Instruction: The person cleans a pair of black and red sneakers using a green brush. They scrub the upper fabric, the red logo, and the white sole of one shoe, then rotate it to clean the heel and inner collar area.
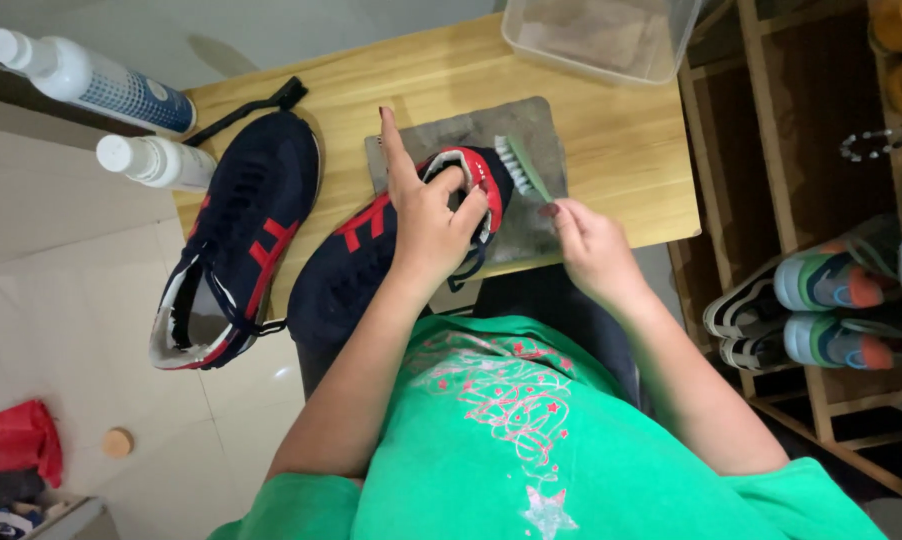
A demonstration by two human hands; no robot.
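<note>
A navy shoe with red stripes (pixel 356 265) lies on a grey cloth (pixel 531 125) on a low wooden table (pixel 621 150). My left hand (pixel 426 215) grips its heel opening, index finger pointing up. My right hand (pixel 589 245) holds a green-handled brush (pixel 521 165) with white bristles against the shoe's heel. The matching second shoe (pixel 236 240) rests at the table's left edge, hanging partly over it.
Two white bottles (pixel 91 80) (pixel 156 160) and a black brush (pixel 251 108) lie at the table's left. A clear plastic tub (pixel 606 35) stands at the back. A wooden shoe rack (pixel 821 290) with sneakers is on the right. Tiled floor lies left.
</note>
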